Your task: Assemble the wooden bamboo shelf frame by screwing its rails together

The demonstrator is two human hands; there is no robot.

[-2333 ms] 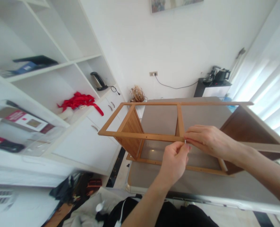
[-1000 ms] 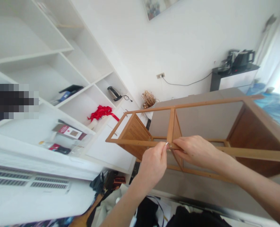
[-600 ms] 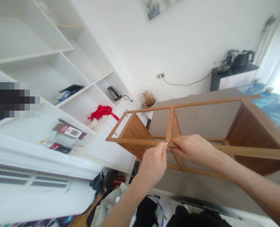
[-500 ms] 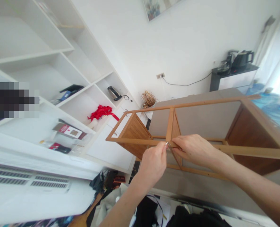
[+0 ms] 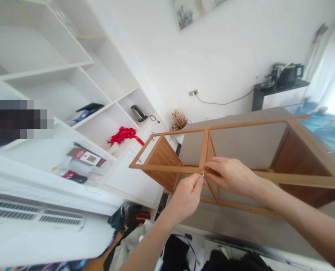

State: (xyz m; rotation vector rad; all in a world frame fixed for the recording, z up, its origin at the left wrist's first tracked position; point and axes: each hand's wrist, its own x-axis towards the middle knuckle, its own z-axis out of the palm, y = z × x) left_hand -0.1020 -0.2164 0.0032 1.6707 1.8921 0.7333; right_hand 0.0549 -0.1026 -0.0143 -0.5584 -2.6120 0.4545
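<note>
A wooden frame (image 5: 170,169) with slatted panels lies on its side on a grey-brown surface. My left hand (image 5: 185,194) is closed in a pinch on a small silvery metal piece (image 5: 203,175), at the joint where a crossbar (image 5: 205,146) meets the front rail. The piece is too small for me to tell its kind. Just right of that joint, my right hand (image 5: 231,172) has its fingers above the rail and its thumb below, holding the frame there. Its fingertips are close to the metal piece.
White shelving (image 5: 110,101) on the left holds a kettle (image 5: 139,113), red ribbon (image 5: 123,135) and boxes. Blue water bottles (image 5: 322,116) stand at the right, near a cabinet (image 5: 282,96) with a black kettle (image 5: 290,74). Dark clothing (image 5: 175,252) lies below my arms.
My left hand has shifted slightly right and down, and the metal piece is now tilted differently. My right hand's fingers have loosened and drawn a little apart at the joint. The view has shifted slightly.
</note>
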